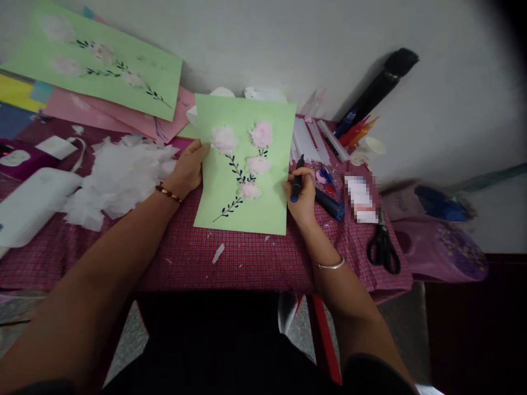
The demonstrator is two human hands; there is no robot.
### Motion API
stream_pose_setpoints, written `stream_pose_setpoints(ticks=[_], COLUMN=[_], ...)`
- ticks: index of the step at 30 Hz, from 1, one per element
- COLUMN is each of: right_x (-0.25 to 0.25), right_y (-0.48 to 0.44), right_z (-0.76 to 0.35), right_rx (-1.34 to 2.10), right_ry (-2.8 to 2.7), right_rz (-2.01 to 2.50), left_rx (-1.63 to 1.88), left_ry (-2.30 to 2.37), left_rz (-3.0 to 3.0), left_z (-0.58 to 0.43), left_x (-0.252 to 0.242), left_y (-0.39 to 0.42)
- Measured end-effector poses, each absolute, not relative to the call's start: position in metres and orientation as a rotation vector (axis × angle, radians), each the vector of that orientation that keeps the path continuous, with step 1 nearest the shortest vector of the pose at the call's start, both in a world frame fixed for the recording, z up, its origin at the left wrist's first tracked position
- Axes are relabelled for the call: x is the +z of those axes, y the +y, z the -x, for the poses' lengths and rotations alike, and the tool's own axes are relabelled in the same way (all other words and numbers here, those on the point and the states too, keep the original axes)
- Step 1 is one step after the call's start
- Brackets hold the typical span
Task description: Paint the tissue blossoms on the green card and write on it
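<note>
A light green sheet (pixel 269 206) lies on the red checked tablecloth (pixel 247 263), bearing several pink tissue flowers (pixel 261 134) and a dark blue drawn stem with leaves (pixel 235 171). My left hand (pixel 188 167) grips the sheet's left edge, thumb on top. My right hand (pixel 302 197) rests at the sheet's right edge, closed around a blue marker (pixel 296 181) held upright with its black cap end up.
A heap of white tissue scraps (pixel 119 178) lies left of the sheet. A second green flower sheet (pixel 94 63) rests on pink paper at back left. Black scissors (pixel 382 247), more pens (pixel 329 200), a black tube (pixel 381 85) and purple bags (pixel 440 247) sit right.
</note>
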State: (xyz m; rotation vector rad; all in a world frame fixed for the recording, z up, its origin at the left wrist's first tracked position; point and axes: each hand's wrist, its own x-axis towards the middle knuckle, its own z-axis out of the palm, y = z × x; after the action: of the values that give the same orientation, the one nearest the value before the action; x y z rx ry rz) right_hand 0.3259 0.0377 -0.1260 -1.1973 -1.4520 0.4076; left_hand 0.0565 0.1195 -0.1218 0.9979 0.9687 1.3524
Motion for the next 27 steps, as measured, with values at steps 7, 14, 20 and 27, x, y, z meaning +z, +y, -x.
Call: stream_pose_setpoints(ticks=[7,14,20,27], right_x=[-0.128,-0.128,-0.129,-0.126], right_y=[0.043,0.044,0.046,0.044], right_z=[-0.34,-0.343,-0.342,-0.335], right_rx=[0.363,0.301,0.241,0.205], right_ry=[-1.383,-1.372,-1.427,-1.442], right_rz=[1.237,1.234,1.277,1.241], left_rx=[1.142,1.086,1.057,1.107], left_ry=[0.689,0.699,0.908,1.076], left_rz=[-1.082,-1.024,-1.134,-1.112], left_z=[-0.051,-0.053,-0.064,-0.07], left_x=[-0.122,-0.128,-0.125,-0.118], left_y=[0.114,0.114,0.106,0.102])
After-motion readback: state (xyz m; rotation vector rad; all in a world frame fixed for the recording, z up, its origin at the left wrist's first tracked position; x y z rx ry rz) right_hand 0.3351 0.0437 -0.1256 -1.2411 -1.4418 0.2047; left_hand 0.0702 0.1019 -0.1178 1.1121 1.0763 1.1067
